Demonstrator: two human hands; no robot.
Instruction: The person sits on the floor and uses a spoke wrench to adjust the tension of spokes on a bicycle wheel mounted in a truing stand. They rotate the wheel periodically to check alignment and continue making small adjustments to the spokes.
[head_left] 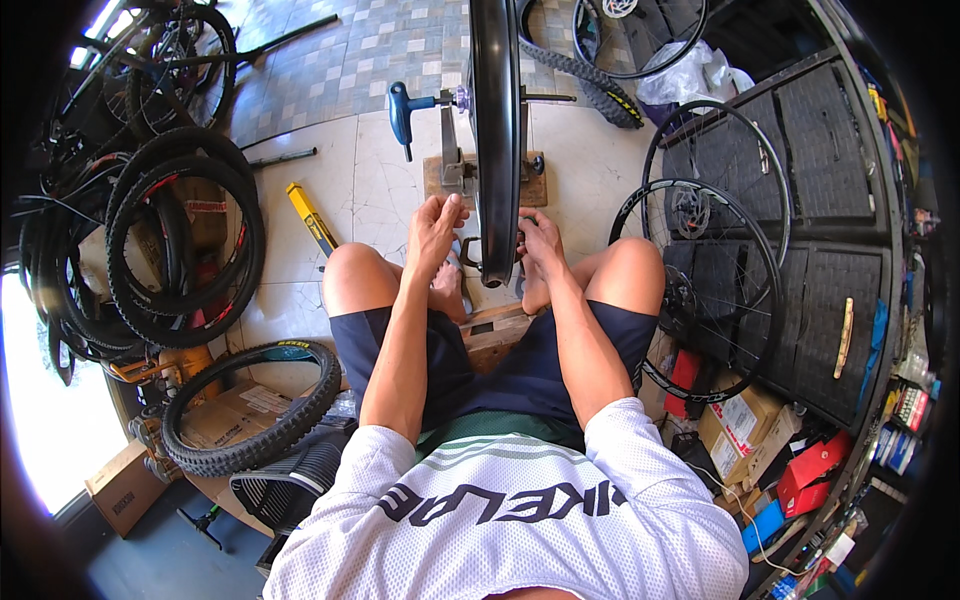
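A black bicycle rim (497,130) stands edge-on in front of me, upright in a metal truing stand (452,150) on a wooden base (535,190). At its hub axle, on the left, is a tool with a blue handle (401,115). My left hand (433,232) is just left of the rim, its fingers curled and thumb pressed in; what they hold, if anything, is hidden. On the rim's other side, my right hand (541,243) has its fingers closed around something small and dark that I cannot make out.
A yellow tool or package (311,217) lies on the floor to the left. Tyres and wheels (180,235) are stacked at far left, with a knobbly tyre (250,405) nearer. Two spoked wheels (700,290) lean at right, beside black panels (800,200). Boxes (740,435) sit at near right.
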